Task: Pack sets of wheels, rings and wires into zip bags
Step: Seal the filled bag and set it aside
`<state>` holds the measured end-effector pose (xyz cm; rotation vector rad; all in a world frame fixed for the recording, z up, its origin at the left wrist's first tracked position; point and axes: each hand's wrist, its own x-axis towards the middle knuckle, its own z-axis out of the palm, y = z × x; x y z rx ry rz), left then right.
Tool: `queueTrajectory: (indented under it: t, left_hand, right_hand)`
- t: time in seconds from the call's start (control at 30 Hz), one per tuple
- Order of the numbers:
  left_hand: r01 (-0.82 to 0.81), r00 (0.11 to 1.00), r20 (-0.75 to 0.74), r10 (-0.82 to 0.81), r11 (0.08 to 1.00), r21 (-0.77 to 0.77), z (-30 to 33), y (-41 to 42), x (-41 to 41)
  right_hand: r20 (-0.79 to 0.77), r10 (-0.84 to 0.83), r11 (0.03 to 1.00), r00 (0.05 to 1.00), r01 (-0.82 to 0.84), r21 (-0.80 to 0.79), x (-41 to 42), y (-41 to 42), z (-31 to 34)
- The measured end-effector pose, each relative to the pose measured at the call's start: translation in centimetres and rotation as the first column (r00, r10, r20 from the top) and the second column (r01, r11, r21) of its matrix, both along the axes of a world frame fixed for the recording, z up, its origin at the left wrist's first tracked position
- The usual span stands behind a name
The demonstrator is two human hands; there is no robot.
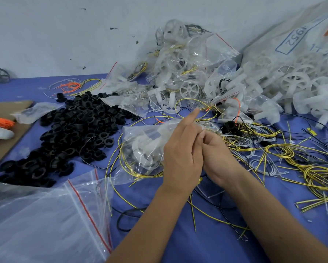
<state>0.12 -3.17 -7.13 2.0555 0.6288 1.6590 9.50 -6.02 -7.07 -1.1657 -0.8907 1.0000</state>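
Near centre, head view: zip bag (146, 147) lies on the blue table (178, 234), between black rings (74, 130) left and wires (292, 158) right.
Grip: left hand (182, 154) and right hand (216, 156) pinch the bag's right edge, fingers pressed together.
Handling: judged light, limp, slippery film; hold at the mouth strip.
Appearance: clear, crinkled; white wheel (140, 147) and yellow wire inside.
Far: filled bags (178, 63) piled.

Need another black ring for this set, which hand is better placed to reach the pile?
Probably the left hand: the black ring pile lies on its side, beyond the zip bag. The right hand sits nearer the yellow wires.
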Motion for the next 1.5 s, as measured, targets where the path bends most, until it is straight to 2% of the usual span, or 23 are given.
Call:
queueTrajectory:
  t: [0.1, 0.17, 0.37, 0.5, 0.6, 0.73, 0.77, 0.87, 0.9, 1.03, 1.23, 1.37, 1.43, 1.5]
  left_hand:
    - [-0.008, 1.0, -0.013, 0.008, 1.0, 0.012, 0.1, -0.1, 0.1]
    - [-0.049, 0.998, -0.039, 0.05, 0.998, 0.027, 0.0, -0.2, 0.2]
    - [-0.149, 0.989, -0.011, 0.149, 0.988, 0.034, 0.0, -0.1, 0.1]
    - [-0.165, 0.985, 0.059, 0.163, 0.986, 0.015, 0.4, -0.1, -0.1]
    - [-0.18, 0.973, 0.139, 0.182, 0.983, -0.028, 0.7, 0.3, -0.5]
    - [-0.206, 0.955, 0.19, 0.226, 0.971, -0.119, 1.3, 0.6, -0.8]
    - [-0.226, 0.947, 0.198, 0.252, 0.963, -0.147, 1.4, 0.7, -0.8]
    - [-0.299, 0.914, 0.208, 0.348, 0.925, -0.236, 1.6, 1.2, -1.1]
    - [-0.319, 0.901, 0.209, 0.379, 0.908, -0.272, 1.7, 1.4, -1.3]
    - [-0.324, 0.88, 0.222, 0.42, 0.872, -0.367, 1.8, 1.7, -1.5]
    - [-0.289, 0.883, 0.266, 0.387, 0.894, -0.343, 1.7, 1.5, -1.2]
    - [-0.3, 0.878, 0.274, 0.393, 0.897, -0.324, 1.5, 1.9, -1.4]
    - [-0.298, 0.897, 0.229, 0.378, 0.9, -0.318, 1.2, 2.1, -1.4]
    - [-0.299, 0.92, 0.165, 0.355, 0.91, -0.288, 0.9, 2.2, -1.4]
  right_hand:
    - [0.215, 0.012, 0.998, 0.977, -0.026, 0.062, -0.5, -0.4, 0.2]
    - [0.295, 0.041, 0.993, 0.955, -0.073, 0.097, -0.9, -0.7, 0.3]
    - [0.287, 0.13, 0.979, 0.949, -0.168, 0.114, -0.7, -0.6, 0.5]
    - [0.189, 0.164, 0.977, 0.968, -0.186, 0.101, -1.1, -0.5, 1.0]
    - [0.124, 0.17, 0.979, 0.978, -0.181, 0.089, -1.2, -0.2, 0.9]
    - [0.075, 0.309, 0.944, 0.948, -0.315, 0.094, -1.5, -0.1, 0.6]
    - [0.111, 0.307, 0.945, 0.945, -0.317, 0.081, -1.5, 0.0, 0.4]
    - [0.346, 0.21, 0.967, 0.914, -0.247, 0.067, -1.2, 0.0, 0.2]
    - [0.36, 0.2, 0.967, 0.911, -0.243, 0.077, -1.1, 0.0, 0.3]
    - [0.203, 0.24, 0.953, 0.949, -0.27, 0.135, -1.4, 0.1, 0.5]
    - [0.13, 0.062, 0.969, 0.99, -0.091, 0.231, -1.8, 0.5, -0.1]
    - [-0.123, -0.006, 0.99, 0.992, 0.023, 0.137, -1.1, 0.8, -0.3]
    - [-0.116, -0.03, 0.993, 0.993, 0.043, 0.107, -0.7, 0.9, -0.4]
    - [-0.017, -0.046, 0.992, 0.999, 0.047, 0.114, -0.4, 0.9, -0.5]
